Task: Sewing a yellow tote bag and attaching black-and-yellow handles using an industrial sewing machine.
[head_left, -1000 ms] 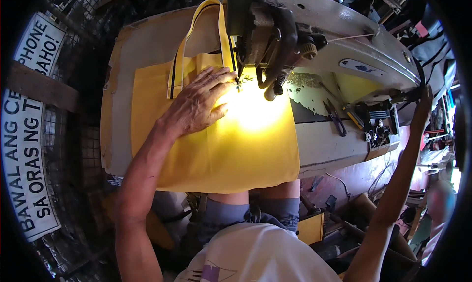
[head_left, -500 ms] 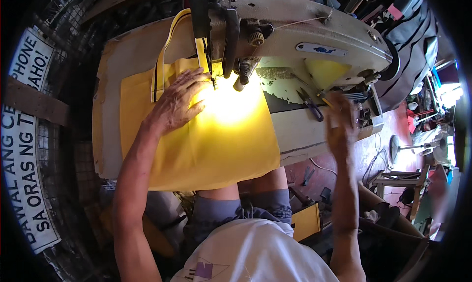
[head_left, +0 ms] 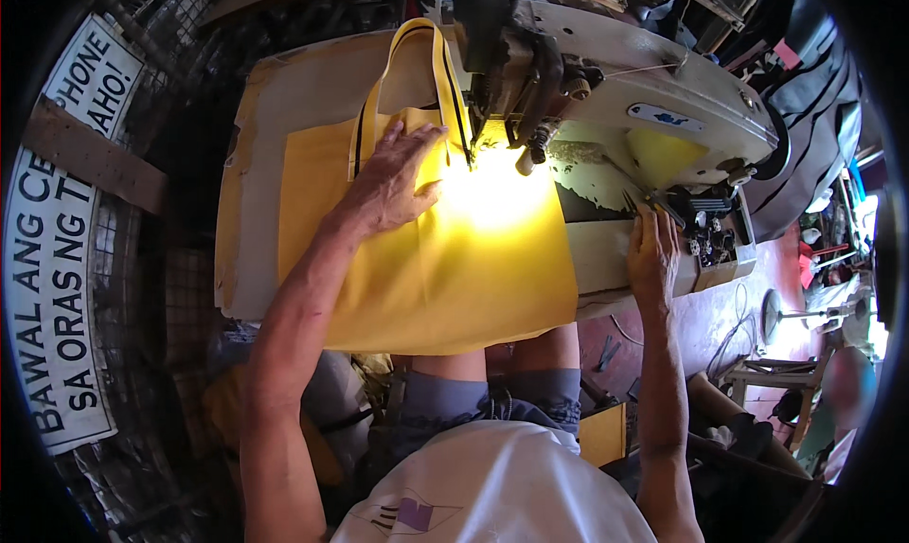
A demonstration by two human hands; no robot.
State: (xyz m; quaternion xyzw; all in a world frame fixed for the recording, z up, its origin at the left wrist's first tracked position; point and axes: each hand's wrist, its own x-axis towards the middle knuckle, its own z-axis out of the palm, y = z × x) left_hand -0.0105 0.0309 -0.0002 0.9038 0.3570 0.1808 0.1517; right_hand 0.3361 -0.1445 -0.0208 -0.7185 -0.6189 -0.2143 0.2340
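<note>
A yellow tote bag [head_left: 426, 297] lies flat under the sewing machine's [head_left: 620, 89] head, lit brightly near the needle. Its looped handle [head_left: 414, 34], yellow with a dark stripe, stands up at the far edge. My left hand [head_left: 393, 178] rests open on the bag, fingers spread, fingertips beside the handle's base. On the machine bed to the right, my right hand [head_left: 653, 254] has its fingers drawn together over the scissors [head_left: 630, 200]. Only the blade tips show past my fingers; the handles are hidden under the hand.
A small open box of metal parts [head_left: 715, 249] sits at the table's right end. Grey sheet material [head_left: 805, 117] hangs beyond the machine. Left of the table stand a wire mesh and a white sign [head_left: 57, 325]. A fan [head_left: 772, 316] stands on the red floor.
My right hand has come down onto the scissors on the machine bed. The left hand stays on the bag. The whole view has shifted, so the table appears further right.
</note>
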